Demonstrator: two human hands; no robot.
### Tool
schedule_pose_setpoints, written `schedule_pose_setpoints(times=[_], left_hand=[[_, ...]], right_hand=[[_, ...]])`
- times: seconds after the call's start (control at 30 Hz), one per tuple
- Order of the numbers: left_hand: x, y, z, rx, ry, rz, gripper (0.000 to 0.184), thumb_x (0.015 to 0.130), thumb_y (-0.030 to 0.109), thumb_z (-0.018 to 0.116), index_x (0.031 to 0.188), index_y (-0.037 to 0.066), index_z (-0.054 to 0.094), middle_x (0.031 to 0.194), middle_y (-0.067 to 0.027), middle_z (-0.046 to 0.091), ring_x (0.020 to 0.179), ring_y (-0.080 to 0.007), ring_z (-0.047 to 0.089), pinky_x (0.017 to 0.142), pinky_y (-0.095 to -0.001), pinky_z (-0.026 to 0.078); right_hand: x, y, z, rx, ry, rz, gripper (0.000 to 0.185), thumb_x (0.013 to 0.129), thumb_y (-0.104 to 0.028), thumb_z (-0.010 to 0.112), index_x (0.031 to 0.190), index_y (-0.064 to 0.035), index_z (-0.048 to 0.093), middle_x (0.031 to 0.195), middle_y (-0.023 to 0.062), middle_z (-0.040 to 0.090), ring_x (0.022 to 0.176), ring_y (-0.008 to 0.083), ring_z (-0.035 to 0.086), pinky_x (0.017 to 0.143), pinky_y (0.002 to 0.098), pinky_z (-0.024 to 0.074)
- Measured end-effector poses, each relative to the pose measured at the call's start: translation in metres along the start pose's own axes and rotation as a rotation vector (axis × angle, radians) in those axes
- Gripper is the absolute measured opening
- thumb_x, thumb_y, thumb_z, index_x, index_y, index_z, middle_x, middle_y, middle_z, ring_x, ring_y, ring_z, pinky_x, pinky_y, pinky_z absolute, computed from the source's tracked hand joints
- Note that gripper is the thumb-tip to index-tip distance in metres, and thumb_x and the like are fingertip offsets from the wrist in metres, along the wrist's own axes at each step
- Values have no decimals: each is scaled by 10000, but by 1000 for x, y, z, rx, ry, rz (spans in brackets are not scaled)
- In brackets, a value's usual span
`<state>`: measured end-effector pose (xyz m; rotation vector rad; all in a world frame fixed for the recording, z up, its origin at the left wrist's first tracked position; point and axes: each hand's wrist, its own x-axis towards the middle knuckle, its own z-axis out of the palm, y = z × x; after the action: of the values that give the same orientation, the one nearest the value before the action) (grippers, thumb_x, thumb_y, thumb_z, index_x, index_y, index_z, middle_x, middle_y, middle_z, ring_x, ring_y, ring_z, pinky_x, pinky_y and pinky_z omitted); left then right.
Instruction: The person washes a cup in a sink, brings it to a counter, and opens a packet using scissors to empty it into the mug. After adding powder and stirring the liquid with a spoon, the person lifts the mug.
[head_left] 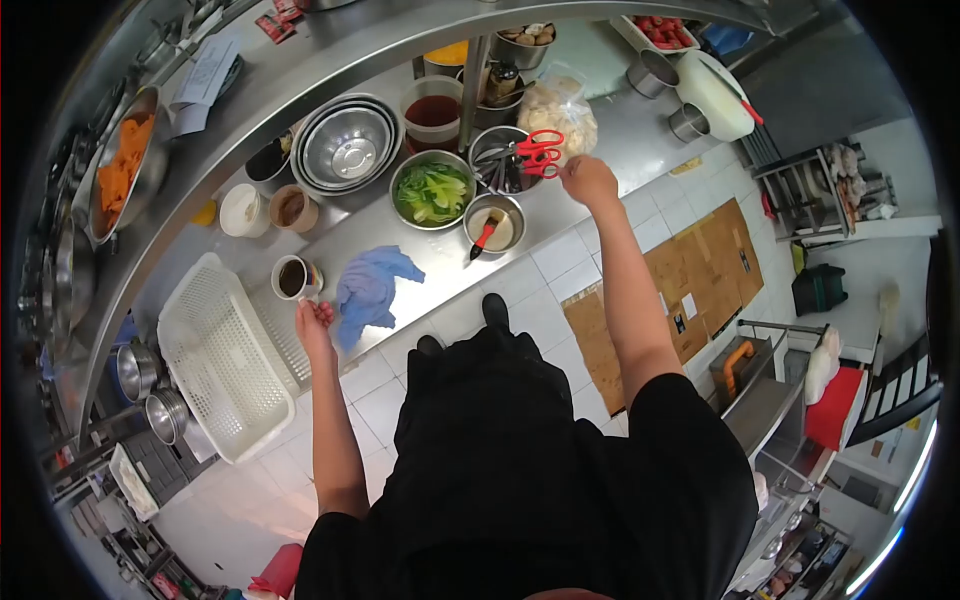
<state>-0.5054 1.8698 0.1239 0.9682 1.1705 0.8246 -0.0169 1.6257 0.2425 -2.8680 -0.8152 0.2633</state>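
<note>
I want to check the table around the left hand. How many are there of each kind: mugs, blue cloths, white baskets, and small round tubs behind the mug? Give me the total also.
Mug: 1
Blue cloth: 1
White basket: 1
Small round tubs: 2
Total: 5

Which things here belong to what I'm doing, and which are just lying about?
Likely in use:
mug, by your left hand
red scissors, by your right hand

Probably just lying about:
blue cloth
white basket
nested bowls
greens
</note>
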Motion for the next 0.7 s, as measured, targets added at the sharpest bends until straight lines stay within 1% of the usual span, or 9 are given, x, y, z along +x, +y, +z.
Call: schedule_pose_setpoints(times=[0.03, 0.1, 0.17, 0.23, 0.27, 0.33, 0.47, 0.53, 0.7], left_hand=[[-13, -1, 3, 13, -12, -1, 331, 1054, 392, 471, 892, 108, 523, 807, -49, 628, 695, -127, 585, 669, -271, 483], [-37, -3, 10, 38, -12, -7, 328, 1054, 391, 472, 898, 108, 526, 811, -49, 628, 703, -127, 587, 680, -273, 487], [-65, -6, 20, 66, -8, -15, 326, 1055, 390, 472, 903, 108, 529, 815, -49, 629, 710, -127, 588, 692, -275, 492], [-93, -11, 39, 37, -35, -40, 320, 1056, 387, 473, 921, 105, 538, 833, -54, 638, 724, -130, 596, 717, -277, 503], [-105, -16, 48, 34, -22, -37, 320, 1056, 387, 473, 921, 105, 538, 833, -54, 638, 724, -130, 596, 717, -277, 503], [-126, -24, 65, -16, -23, -76, 315, 1058, 381, 470, 933, 101, 544, 852, -60, 647, 732, -135, 605, 736, -282, 513], [-164, -28, 103, -75, -34, -90, 329, 1061, 375, 462, 934, 83, 544, 880, -78, 654, 740, -146, 618, 740, -294, 524], [-174, -34, 117, -92, -35, -80, 331, 1061, 368, 464, 931, 76, 548, 887, -83, 655, 741, -148, 620, 745, -299, 526], [-184, -52, 140, -37, -103, -82, 317, 1055, 362, 471, 933, 80, 553, 888, -79, 651, 751, -143, 619, 755, -301, 518]], right_hand=[[10, -2, -5, 0, -8, -11, 149, 899, -219, 627, 922, -115, 731, 893, 143, 711, 895, 355, 671, 763, 433, 538], [35, -22, -9, 219, 552, -338, 153, 853, -93, 608, 962, -106, 715, 960, 148, 703, 941, 350, 662, 776, 452, 531], [71, -36, 1, 282, 336, -718, 240, 797, -11, 595, 1005, -80, 693, 983, 151, 695, 957, 353, 655, 785, 455, 533], [95, -56, 6, -5, -60, -803, 219, 778, -8, 609, 966, -54, 709, 992, 167, 702, 956, 357, 670, 792, 443, 553], [101, -65, 9, -3, -62, -816, 219, 778, -8, 609, 966, -54, 709, 992, 167, 702, 956, 357, 670, 792, 443, 553], [112, -82, 17, -349, -220, -900, 207, 787, -7, 609, 948, -47, 733, 987, 176, 710, 968, 353, 690, 798, 432, 572], [128, -96, 41, -472, -266, -969, 193, 793, -26, 629, 945, -40, 748, 1003, 185, 720, 981, 342, 706, 801, 426, 580], [130, -100, 44, -648, -350, -1038, 191, 801, -53, 647, 962, -34, 747, 1041, 188, 722, 992, 340, 707, 809, 423, 580], [139, -94, 55, -687, -373, -1110, 205, 808, -57, 650, 986, -34, 751, 1074, 184, 723, 1005, 336, 709, 817, 430, 581]])
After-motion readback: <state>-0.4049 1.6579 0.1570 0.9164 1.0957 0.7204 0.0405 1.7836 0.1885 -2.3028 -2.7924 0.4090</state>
